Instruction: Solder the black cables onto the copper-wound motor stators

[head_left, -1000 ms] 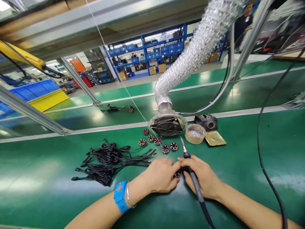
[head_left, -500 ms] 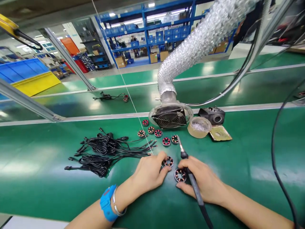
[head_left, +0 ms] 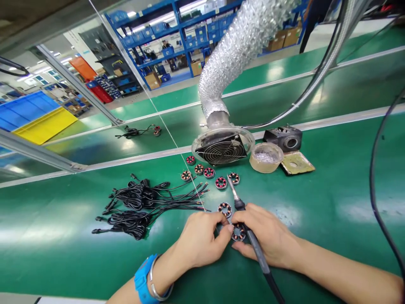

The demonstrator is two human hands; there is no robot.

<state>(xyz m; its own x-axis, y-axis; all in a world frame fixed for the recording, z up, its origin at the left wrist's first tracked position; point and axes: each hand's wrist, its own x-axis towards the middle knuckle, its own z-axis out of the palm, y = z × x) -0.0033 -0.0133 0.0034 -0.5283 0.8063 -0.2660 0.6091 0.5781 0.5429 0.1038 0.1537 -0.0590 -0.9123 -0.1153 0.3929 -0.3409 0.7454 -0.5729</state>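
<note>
My left hand (head_left: 205,238) is closed, thumb and forefinger pinched at the left edge of a motor stator (head_left: 238,232), a small ring with copper windings. A thin solder wire (head_left: 177,145) comes down from above and reaches this hand; its end is hidden. My right hand (head_left: 268,234) is wrapped round a soldering iron (head_left: 257,249), tip pointing away from me. That hand's forefinger and thumb also lie at the stator's right side. Just beyond my fingertips, another copper-wound stator (head_left: 224,210) lies on the green bench. A further stator (head_left: 234,178) is by the iron's tip.
Black cables (head_left: 136,196) with bared ends lie at left. Several stators, red (head_left: 220,183) and copper (head_left: 186,175), sit beyond my hands. A fume extractor (head_left: 223,150), round tub (head_left: 266,158), black iron stand (head_left: 284,138) and yellowish sponge (head_left: 297,162) stand behind.
My left hand has let go of the farther stator, which stays on the bench, and moved toward me to the stator at my right hand. The view has tilted slightly.
</note>
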